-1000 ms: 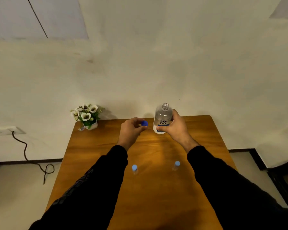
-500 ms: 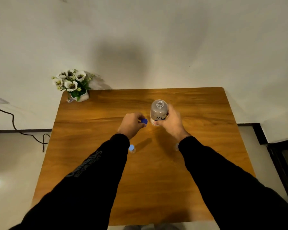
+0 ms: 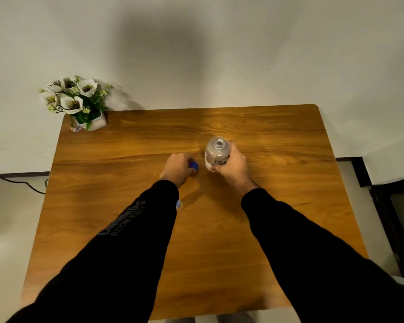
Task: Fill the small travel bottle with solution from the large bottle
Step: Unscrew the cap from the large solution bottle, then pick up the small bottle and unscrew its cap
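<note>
Wooden table (image 3: 278,206), right fingers (image 3: 234,152) grasping uncapped large bottle (image 3: 216,152) mid-table, left fingers (image 3: 189,159) pinching blue cap (image 3: 194,165)

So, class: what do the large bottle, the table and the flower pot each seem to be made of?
Large bottle: probably clear plastic, since you can see through its wall and open neck.
Table: wood or a wood-look laminate, with streaked brown grain and a soft sheen.
Flower pot: smooth white, perhaps ceramic; the flowers may be artificial, but that cannot be told.
</note>
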